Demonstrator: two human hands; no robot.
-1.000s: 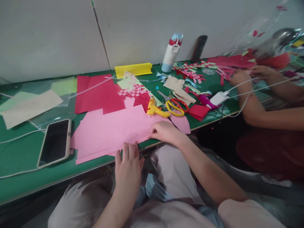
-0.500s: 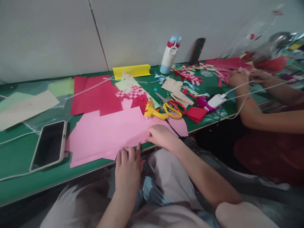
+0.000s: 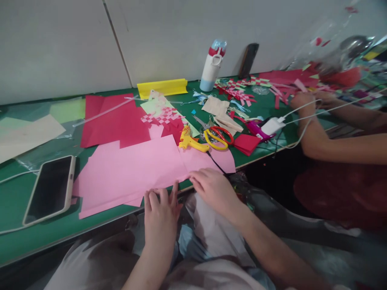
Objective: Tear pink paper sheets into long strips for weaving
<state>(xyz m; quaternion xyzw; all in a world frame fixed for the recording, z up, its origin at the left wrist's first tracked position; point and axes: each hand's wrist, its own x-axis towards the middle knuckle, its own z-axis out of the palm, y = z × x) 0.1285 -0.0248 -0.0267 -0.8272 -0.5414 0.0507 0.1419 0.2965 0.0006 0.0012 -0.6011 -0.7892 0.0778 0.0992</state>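
A sheet of pink paper [image 3: 130, 169] lies along the table's front edge, with a narrow fold running down its near side. My left hand [image 3: 160, 215] rests on that near side, fingers apart and pressing on the fold. At the sheet's right near corner, my right hand [image 3: 216, 191] has its thumb and fingers closed on the folded edge. More pink paper [image 3: 211, 155] shows beneath on the right. Just beyond it are a yellow glue gun [image 3: 192, 141] and scissors [image 3: 220, 139] with red and yellow handles.
A phone [image 3: 50, 189] lies left of the sheet. Red paper [image 3: 107, 121], a yellow folded strip [image 3: 163, 88], woven paper pieces [image 3: 165, 117] and a bottle [image 3: 213, 66] stand or lie behind. At right, another person's hands [image 3: 305, 102] work near white cables [image 3: 302, 114].
My right hand has turned and shifted slightly lower along the paper's edge, its elbow lower. My left hand stays on the fold. The view has moved a little to the right.
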